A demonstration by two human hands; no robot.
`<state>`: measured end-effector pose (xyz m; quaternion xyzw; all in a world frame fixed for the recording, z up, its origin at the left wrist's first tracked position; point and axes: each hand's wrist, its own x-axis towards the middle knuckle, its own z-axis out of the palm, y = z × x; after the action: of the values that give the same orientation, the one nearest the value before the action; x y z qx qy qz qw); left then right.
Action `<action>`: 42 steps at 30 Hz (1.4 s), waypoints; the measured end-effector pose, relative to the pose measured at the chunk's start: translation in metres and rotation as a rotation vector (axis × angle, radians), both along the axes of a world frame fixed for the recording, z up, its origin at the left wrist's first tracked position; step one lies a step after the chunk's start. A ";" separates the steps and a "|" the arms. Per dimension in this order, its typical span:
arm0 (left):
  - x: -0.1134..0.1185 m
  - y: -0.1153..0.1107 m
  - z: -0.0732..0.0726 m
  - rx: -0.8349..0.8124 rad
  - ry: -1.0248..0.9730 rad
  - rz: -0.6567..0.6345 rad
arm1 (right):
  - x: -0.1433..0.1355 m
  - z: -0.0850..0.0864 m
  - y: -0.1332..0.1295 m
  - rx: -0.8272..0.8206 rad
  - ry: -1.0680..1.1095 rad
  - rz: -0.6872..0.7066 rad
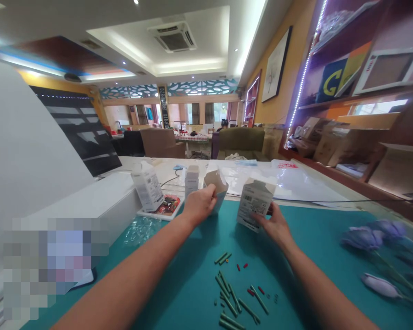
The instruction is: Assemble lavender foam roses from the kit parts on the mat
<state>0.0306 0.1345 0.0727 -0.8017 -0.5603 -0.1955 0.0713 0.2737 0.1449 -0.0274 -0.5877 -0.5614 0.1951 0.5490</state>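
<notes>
My left hand (200, 203) is closed on the rim of an open-topped carton (220, 197) at the centre. To its right, my right hand (273, 222) grips a white printed box (253, 205) by its lower right side; this box is tilted and its top flaps are up. Just left of my left hand stands a narrow white box (192, 178). Nearer to me on the teal mat (192, 293) lie several green sticks (227, 293), a few small red pieces (250, 291) and some tiny clear rings (276, 299).
Another white box (147, 188) stands at the left by a red printed packet (168, 205) and crumpled clear plastic (142, 230). Purple artificial flowers (363, 238) lie at the right. Behind the mat are a plastic sheet (296, 181) and a dark cable.
</notes>
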 end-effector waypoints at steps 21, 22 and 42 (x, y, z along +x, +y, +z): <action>-0.047 0.034 0.021 0.263 -0.445 0.179 | -0.035 -0.014 0.031 -0.125 -0.084 -0.008; -0.059 0.039 0.023 0.263 -0.505 0.239 | -0.029 -0.014 0.022 -0.113 -0.080 -0.008; -0.098 0.053 0.003 0.069 -0.370 0.068 | 0.031 0.019 -0.119 -0.328 0.154 -0.093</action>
<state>-0.0677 0.1870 0.0762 -0.7298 -0.5838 -0.3559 0.0011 0.3051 0.0256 -0.0086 -0.6778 -0.4507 0.3028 0.4958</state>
